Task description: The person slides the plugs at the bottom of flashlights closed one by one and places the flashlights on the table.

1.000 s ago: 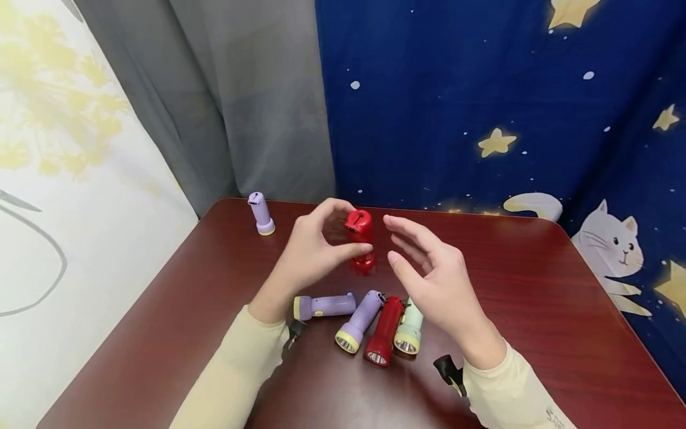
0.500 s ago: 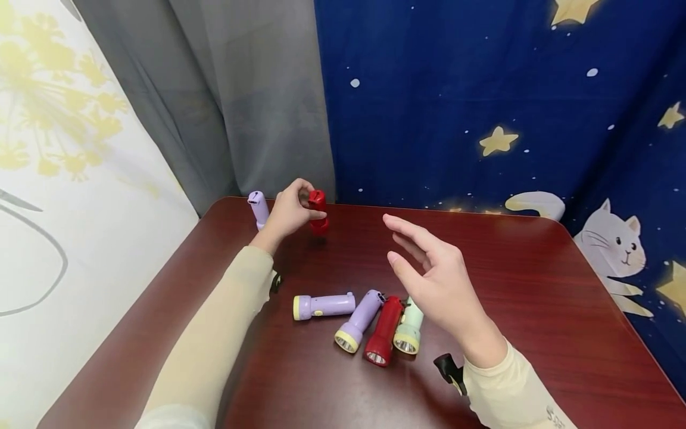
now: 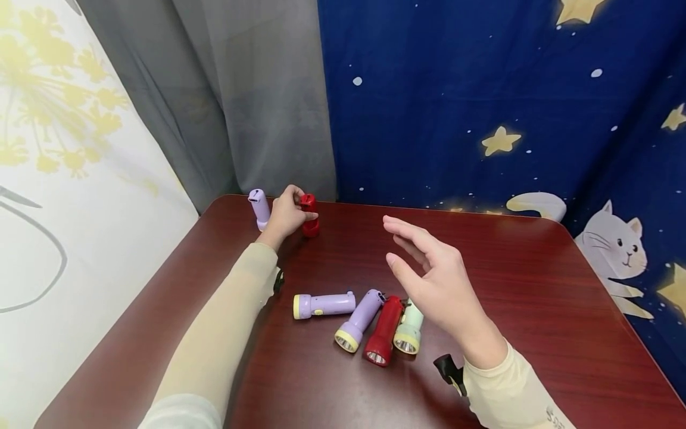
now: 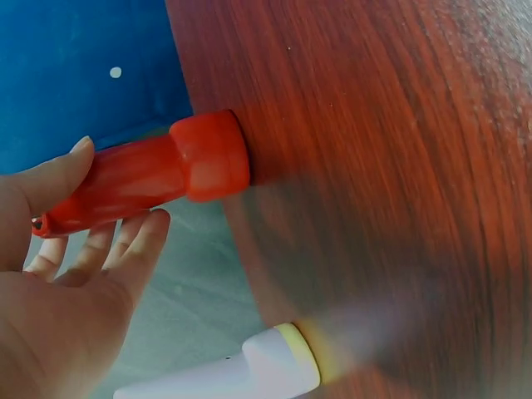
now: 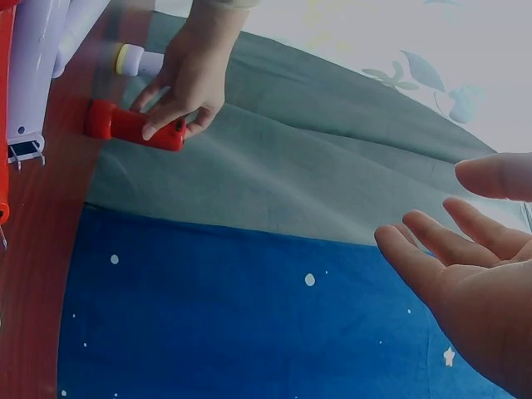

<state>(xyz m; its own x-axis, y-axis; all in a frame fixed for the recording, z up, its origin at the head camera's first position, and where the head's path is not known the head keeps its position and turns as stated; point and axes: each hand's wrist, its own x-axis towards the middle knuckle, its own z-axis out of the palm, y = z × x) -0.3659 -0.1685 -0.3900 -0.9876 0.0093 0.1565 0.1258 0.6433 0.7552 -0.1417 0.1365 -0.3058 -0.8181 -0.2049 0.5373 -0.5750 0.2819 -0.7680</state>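
My left hand (image 3: pixel 286 215) grips a red flashlight (image 3: pixel 310 227) near the back left edge of the table. Thumb and fingers lie on opposite sides of its handle, as the left wrist view shows, and its wide head meets the tabletop. Left of that hand, a purple flashlight (image 3: pixel 259 205) stands upright, head down; its yellow rim (image 4: pixel 301 353) shows in the left wrist view. My right hand (image 3: pixel 436 283) hovers over the table with fingers loosely extended, holding nothing. It partly covers a mint green flashlight (image 3: pixel 411 328) lying beside a second red flashlight (image 3: pixel 384 333).
Two more purple flashlights lie mid-table: one slanted flashlight (image 3: pixel 364 316) beside the red one, one sideways flashlight (image 3: pixel 329 304) to its left. Behind the dark red wooden table (image 3: pixel 514 268) hang a grey curtain (image 3: pixel 273 107) and a blue star-patterned curtain (image 3: pixel 418 119).
My left hand has carried the red flashlight from mid-table to the back left, near the standing purple one, and lowered it onto the tabletop. My right hand has stayed in place.
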